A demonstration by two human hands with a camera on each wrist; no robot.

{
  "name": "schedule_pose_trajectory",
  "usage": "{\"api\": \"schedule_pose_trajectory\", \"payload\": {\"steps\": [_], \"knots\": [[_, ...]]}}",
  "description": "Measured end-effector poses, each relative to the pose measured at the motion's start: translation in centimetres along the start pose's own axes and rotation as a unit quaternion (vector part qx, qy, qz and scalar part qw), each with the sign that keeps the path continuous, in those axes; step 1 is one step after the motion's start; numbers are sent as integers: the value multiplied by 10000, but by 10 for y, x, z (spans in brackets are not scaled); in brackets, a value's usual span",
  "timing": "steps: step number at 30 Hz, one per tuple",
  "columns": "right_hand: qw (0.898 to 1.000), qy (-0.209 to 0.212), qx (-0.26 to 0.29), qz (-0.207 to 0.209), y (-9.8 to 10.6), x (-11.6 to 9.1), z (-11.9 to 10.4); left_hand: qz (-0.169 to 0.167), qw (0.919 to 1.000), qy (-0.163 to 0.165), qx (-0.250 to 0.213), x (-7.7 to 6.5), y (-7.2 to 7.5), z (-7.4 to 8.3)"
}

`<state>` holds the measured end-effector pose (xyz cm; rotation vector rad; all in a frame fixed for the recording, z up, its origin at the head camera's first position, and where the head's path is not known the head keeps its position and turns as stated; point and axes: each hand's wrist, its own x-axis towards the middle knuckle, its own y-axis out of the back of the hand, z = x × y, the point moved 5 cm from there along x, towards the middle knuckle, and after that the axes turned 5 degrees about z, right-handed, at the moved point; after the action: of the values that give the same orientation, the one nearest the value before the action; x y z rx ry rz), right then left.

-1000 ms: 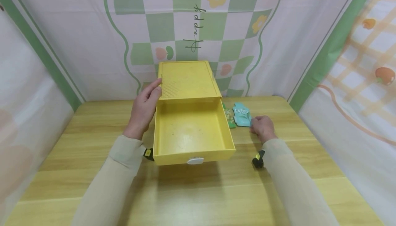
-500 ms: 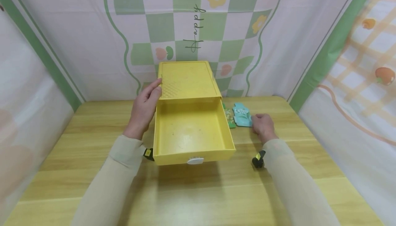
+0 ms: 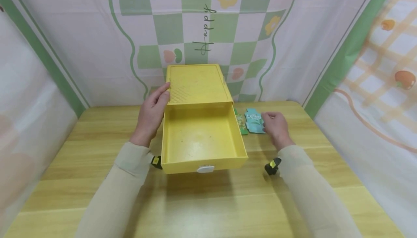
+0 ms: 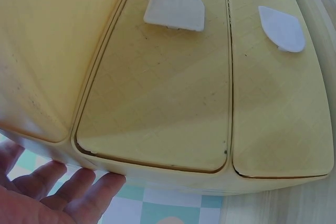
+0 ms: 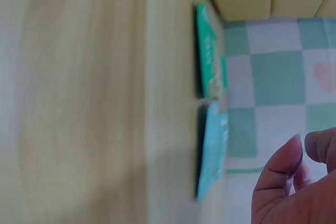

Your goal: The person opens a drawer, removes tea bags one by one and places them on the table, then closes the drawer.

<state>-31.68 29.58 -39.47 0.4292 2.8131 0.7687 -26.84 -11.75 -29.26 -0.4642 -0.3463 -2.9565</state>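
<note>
A yellow drawer cabinet stands at the back of the table with its top drawer pulled out; nothing lies in the drawer. My left hand rests against the cabinet's left side near the top edge; in the left wrist view its extended fingers touch that side. To the right of the cabinet lie a green packet and a light-blue packet. Loosely curled, my right hand is beside the blue packet, overlapping its right edge. In the right wrist view a small gap separates thumb and finger, with nothing between.
Two closed lower drawers with white handles show in the left wrist view. The pulled-out drawer juts toward me over the wooden table. A patterned curtain hangs right behind the cabinet.
My right hand has risen slightly and moved a little away from me beside the blue packet. The left hand, cabinet and both packets look unmoved.
</note>
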Motion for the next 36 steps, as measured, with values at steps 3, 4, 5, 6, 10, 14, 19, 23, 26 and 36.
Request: {"api": "schedule_pose_trajectory", "payload": {"steps": [3,4,5,6,10,14,19,23,26,36], "knots": [[9998,156,89,70,0,-4,-10,40,10000,-41,-8,6,-1,-13],[9996,213,158,92,0,-6,-13,49,10000,-52,5,6,-1,-15],[9993,271,221,131,0,-8,-17,59,10000,-62,19,7,0,-16],[9990,319,278,174,0,-9,-21,69,9999,-74,36,7,0,-17],[9973,473,483,278,-1,-17,-35,78,9999,-110,40,6,0,-16],[9952,700,612,300,-3,-28,-50,54,9999,-115,10,6,0,-15],[9906,1060,795,334,-6,-41,-68,26,10000,-47,-14,3,1,-8],[9874,1267,906,281,-9,-51,-79,-7,10000,13,-11,-4,2,8],[9848,1415,978,239,-10,-59,-87,-31,10000,21,0,-8,2,16],[9733,2030,1059,186,-11,-89,-109,-30,10000,27,50,-9,1,19]]}}
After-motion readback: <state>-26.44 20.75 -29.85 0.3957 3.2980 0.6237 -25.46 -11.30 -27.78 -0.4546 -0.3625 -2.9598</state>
